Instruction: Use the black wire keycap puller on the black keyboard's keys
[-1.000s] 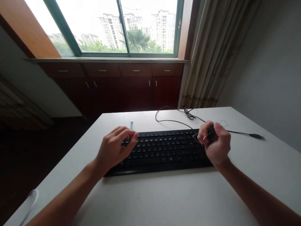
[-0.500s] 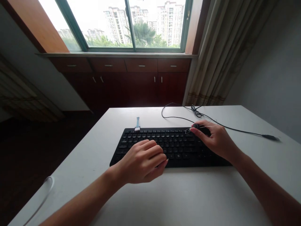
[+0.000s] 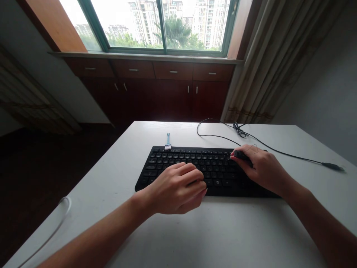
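A black keyboard [image 3: 220,189] lies on the white table, both hands over it. My right hand [image 3: 259,163] is closed on a wire keycap puller [image 3: 240,154] with a black handle, above the keyboard's right part. Its thin wire end is by a key [image 3: 227,157] near the top rows; whether the wire grips that key I cannot tell. My left hand [image 3: 178,188] rests, fingers curled in, over the keyboard's lower middle. What those fingers hold, if anything, is hidden. Touching the keyboard's upper left edge is a small brush [image 3: 167,142] with white bristles and a blue handle.
Behind the keyboard a black cable [image 3: 206,135] loops to a tied bundle [image 3: 238,129] and runs right to its plug [image 3: 331,166]. A white cable [image 3: 63,214] crosses the table's left edge. Beyond the table [image 3: 234,230] stand dark red cabinets [image 3: 156,93] under a window.
The view has shifted, so everything sits slightly differently in it. The keycap puller has turned in my right hand, showing more of its black handle. My left hand keeps its curled pose.
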The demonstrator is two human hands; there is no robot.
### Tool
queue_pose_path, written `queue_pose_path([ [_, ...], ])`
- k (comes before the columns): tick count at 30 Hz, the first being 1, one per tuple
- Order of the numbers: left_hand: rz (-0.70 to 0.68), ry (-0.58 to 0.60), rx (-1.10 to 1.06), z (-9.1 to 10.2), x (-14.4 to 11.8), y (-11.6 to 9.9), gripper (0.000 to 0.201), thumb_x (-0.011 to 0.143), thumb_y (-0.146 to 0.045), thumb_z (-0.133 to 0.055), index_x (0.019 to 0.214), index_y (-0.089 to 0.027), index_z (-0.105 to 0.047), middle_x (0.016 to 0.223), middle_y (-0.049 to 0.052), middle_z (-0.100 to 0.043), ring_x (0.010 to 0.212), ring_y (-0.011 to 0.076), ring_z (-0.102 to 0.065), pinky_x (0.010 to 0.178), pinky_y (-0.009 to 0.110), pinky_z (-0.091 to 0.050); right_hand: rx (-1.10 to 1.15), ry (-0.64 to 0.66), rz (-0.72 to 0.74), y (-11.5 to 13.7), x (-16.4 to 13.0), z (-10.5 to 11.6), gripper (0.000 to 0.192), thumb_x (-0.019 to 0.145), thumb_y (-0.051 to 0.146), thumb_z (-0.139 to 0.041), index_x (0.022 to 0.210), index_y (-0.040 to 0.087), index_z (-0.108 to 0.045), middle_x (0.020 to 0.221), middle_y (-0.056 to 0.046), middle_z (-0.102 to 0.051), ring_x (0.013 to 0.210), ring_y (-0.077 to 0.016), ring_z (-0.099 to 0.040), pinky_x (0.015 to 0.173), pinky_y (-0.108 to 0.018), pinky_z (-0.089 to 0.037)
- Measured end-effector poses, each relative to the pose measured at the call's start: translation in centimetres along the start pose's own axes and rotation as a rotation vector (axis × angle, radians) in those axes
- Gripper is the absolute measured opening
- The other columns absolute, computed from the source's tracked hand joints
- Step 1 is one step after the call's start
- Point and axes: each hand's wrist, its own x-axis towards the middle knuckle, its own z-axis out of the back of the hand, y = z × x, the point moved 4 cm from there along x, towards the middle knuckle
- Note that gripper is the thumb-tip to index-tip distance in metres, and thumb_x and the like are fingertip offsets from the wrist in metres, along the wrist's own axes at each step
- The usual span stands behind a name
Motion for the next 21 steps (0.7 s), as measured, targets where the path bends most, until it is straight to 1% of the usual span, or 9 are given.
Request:
queue_pose_path([
  [4,0.046,-0.028,0.006,0.0,0.0,0.4,0.012,0.088,-0.018,-0.063,0.099,-0.016,-0.066,0.096,0.005,-0.068,0.087,0.0179,-0.059,0.076,0.034,-0.053,-0.126,-0.027,0.068,0.9,-0.1,0.2,0.015,0.097,0.031,-0.052,0.103,0.02,-0.06,0.101,-0.007,-0.07,0.087,-0.0235,-0.067,0.077,-0.036,-0.052],
  [8,0.081,-0.037,-0.007,-0.3,-0.1,0.6,0.013,0.088,-0.02,-0.063,0.101,-0.016,-0.066,0.098,0.005,-0.067,0.089,0.0189,-0.059,0.076,0.035,-0.054,-0.228,-0.059,0.112,1.7,-0.2,0.0,0.014,0.097,0.027,-0.051,0.101,0.018,-0.061,0.098,-0.008,-0.07,0.085,-0.0233,-0.066,0.068,-0.034,-0.05],
  [10,0.082,-0.032,-0.017,-0.4,-0.1,0.7,0.014,0.088,-0.02,-0.063,0.101,-0.017,-0.066,0.098,0.005,-0.067,0.089,0.0189,-0.059,0.077,0.035,-0.054,-0.226,-0.068,0.112,2.0,-0.2,-0.2,0.014,0.096,0.026,-0.051,0.102,0.018,-0.061,0.098,-0.008,-0.069,0.084,-0.0229,-0.066,0.067,-0.034,-0.049],
  [12,0.084,-0.033,-0.016,-0.4,-0.1,0.8,0.014,0.088,-0.02,-0.063,0.101,-0.017,-0.066,0.098,0.005,-0.067,0.089,0.0188,-0.059,0.077,0.036,-0.054,-0.173,-0.078,0.093,2.0,-0.2,-0.4,0.015,0.096,0.027,-0.051,0.103,0.018,-0.061,0.098,-0.007,-0.069,0.084,-0.0227,-0.066,0.068,-0.034,-0.049],
  [15,0.112,-0.065,-0.01,0.0,-0.2,1.3,0.015,0.087,-0.018,-0.064,0.102,-0.017,-0.065,0.097,0.005,-0.067,0.088,0.0184,-0.059,0.078,0.035,-0.054,0.023,-0.139,0.007,1.7,-0.1,0.0,0.017,0.096,0.033,-0.056,0.103,0.02,-0.063,0.094,-0.006,-0.069,0.081,-0.0205,-0.065,0.072,-0.033,-0.049],
  [17,0.134,-0.092,-0.006,0.2,-0.3,1.7,0.016,0.086,-0.017,-0.065,0.103,-0.017,-0.065,0.097,0.005,-0.067,0.087,0.0183,-0.059,0.077,0.035,-0.054,0.226,-0.209,-0.111,1.4,0.0,0.5,0.019,0.094,0.039,-0.06,0.102,0.022,-0.065,0.09,-0.004,-0.068,0.076,-0.0183,-0.063,0.072,-0.032,-0.048],
  [19,0.142,-0.102,-0.001,0.3,-0.4,1.9,0.017,0.086,-0.017,-0.065,0.103,-0.017,-0.065,0.097,0.005,-0.067,0.087,0.0184,-0.059,0.076,0.035,-0.054,0.512,-0.279,-0.246,1.2,0.1,0.9,0.022,0.093,0.044,-0.06,0.098,0.023,-0.066,0.084,-0.002,-0.066,0.07,-0.0155,-0.059,0.07,-0.03,-0.047],
  [21,0.138,-0.101,0.003,0.4,-0.5,1.9,0.017,0.085,-0.016,-0.065,0.102,-0.018,-0.065,0.096,0.005,-0.067,0.086,0.0183,-0.059,0.075,0.035,-0.054,0.887,-0.333,-0.355,1.2,0.2,0.8,0.027,0.095,0.049,-0.055,0.091,0.024,-0.064,0.08,0.0,-0.062,0.065,-0.0134,-0.054,0.067,-0.029,-0.047],
])
